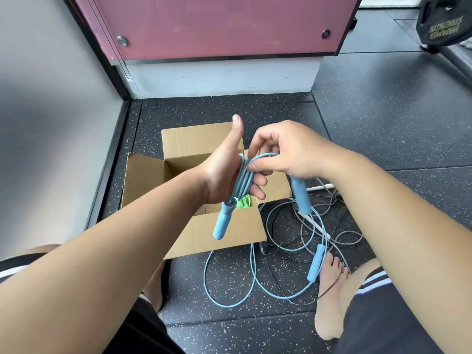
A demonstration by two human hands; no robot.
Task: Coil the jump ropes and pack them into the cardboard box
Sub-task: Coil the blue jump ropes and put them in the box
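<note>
A light blue jump rope (pixel 242 178) is wound in several turns round my left hand (pixel 224 169), whose thumb points up. One blue handle (pixel 222 221) hangs below that hand. My right hand (pixel 283 152) pinches the rope at the coil, and the second blue handle (pixel 301 195) dangles under it. Both hands are above the open cardboard box (pixel 224 233), which holds something green (pixel 244 202). Another blue rope (pixel 229 287) with its handle (pixel 316 263) lies loose on the floor to the right of the box, tangled with grey and black ropes (pixel 306 233).
My bare foot (pixel 330 290) rests on the speckled rubber floor among the loose ropes. A pink panel (pixel 219 24) on a white base stands behind the box, a grey wall on the left. A black weight plate (pixel 445 21) is at the top right.
</note>
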